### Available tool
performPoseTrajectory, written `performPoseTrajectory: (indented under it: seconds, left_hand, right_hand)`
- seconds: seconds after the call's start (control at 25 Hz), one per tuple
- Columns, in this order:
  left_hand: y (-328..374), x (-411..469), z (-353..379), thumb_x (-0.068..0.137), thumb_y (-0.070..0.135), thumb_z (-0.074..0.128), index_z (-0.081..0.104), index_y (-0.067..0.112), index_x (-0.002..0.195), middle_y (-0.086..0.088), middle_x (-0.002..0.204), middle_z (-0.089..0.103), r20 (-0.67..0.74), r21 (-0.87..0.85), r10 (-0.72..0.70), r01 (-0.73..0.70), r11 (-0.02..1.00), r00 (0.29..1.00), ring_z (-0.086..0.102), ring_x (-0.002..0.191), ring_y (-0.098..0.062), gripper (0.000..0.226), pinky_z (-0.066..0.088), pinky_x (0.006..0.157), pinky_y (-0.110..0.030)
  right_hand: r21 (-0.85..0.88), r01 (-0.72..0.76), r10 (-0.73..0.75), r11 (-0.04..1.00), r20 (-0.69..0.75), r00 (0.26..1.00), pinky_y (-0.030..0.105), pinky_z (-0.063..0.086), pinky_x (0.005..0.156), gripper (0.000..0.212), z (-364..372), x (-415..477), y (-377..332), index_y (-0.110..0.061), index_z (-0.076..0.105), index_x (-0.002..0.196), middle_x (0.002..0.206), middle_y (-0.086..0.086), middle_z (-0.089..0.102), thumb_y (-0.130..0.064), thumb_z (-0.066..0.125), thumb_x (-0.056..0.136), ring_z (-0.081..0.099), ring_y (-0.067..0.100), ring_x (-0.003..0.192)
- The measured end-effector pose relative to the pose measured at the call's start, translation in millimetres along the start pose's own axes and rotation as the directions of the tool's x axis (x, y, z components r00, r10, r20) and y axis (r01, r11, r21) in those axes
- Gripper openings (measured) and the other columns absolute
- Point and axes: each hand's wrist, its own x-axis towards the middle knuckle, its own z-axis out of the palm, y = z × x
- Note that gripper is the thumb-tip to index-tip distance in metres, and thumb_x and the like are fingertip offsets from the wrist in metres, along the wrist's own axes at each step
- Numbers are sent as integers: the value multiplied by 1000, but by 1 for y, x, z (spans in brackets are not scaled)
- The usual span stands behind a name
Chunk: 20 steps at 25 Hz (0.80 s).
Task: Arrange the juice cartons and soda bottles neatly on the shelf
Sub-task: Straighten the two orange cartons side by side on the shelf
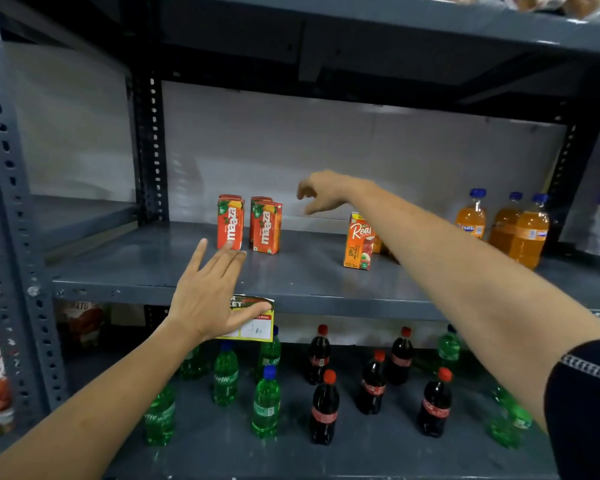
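Red "maaza" cartons (250, 225); orange "Real" Apple carton (358, 242).

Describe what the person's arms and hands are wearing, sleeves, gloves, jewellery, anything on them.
Both hands are bare: no gloves, and no rings or watch visible on the left hand or the right hand. The left forearm shows no sleeve. The right arm has a dark short sleeve at the upper arm, edged with a pale stitched band near the hem.

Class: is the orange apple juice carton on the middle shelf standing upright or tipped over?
Upright. The orange apple juice carton stands on its base on the grey metal shelf, its sides about vertical.
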Motion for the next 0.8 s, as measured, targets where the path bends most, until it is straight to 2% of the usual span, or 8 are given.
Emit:
performPoseTrajectory:
  seconds: [0.12,0.24,0.32,0.4,0.52,0.68,0.8]
  left_hand:
    - [33,9,-6,79,80,25,53,0,129,-14,131,60,-24,-41,16,-17,999,1000,47,131,-26,99,17,117,-52]
    - [78,25,-10,79,81,21,51,0,131,-15,134,57,-3,-69,40,-40,997,999,43,134,-26,100,14,117,-51]
    - [106,37,-11,80,81,19,49,0,132,-15,136,56,-6,-73,50,-51,996,999,39,137,-25,102,10,117,-50]
    - [131,46,-12,79,82,17,49,-1,132,-16,136,56,-8,-85,49,-49,995,999,38,138,-25,103,6,117,-49]
    - [171,58,-12,76,83,7,42,1,137,-14,142,50,18,-96,42,-40,995,999,29,142,-23,108,0,119,-48]
    - [203,68,-7,73,83,-4,37,4,141,-11,147,44,6,-76,-18,18,997,1000,22,145,-21,112,-6,119,-47]
    - [205,67,-4,74,82,-4,38,3,140,-12,146,45,9,-58,-48,48,997,999,23,145,-20,111,-7,119,-46]
  right_hand:
    - [-78,-73,84,994,163,983,41,43,104,55,-14,-26,37,-17,49,134,139,10,50,-30,68,84,52,29,122]
    - [-69,-104,118,992,264,957,40,50,96,49,-10,-41,61,-15,52,131,135,16,53,-19,68,86,59,32,111]
    - [-5,-73,72,997,256,964,37,53,86,42,-6,-48,75,-13,55,128,128,21,58,-14,66,87,62,28,98]
    - [31,-36,28,999,233,972,33,51,78,39,-7,-54,87,-11,56,126,126,20,59,-13,65,88,61,28,97]
    - [5,-12,11,1000,182,983,33,44,83,37,-13,-63,113,-15,56,127,130,14,56,-15,61,90,56,30,115]
    - [-78,20,-14,997,80,997,35,42,88,37,-14,-69,143,-18,54,127,130,11,55,-20,59,91,53,27,116]
    - [-81,75,-69,994,73,995,37,43,93,37,-1,-67,151,-17,54,128,131,11,56,-20,59,91,53,26,118]
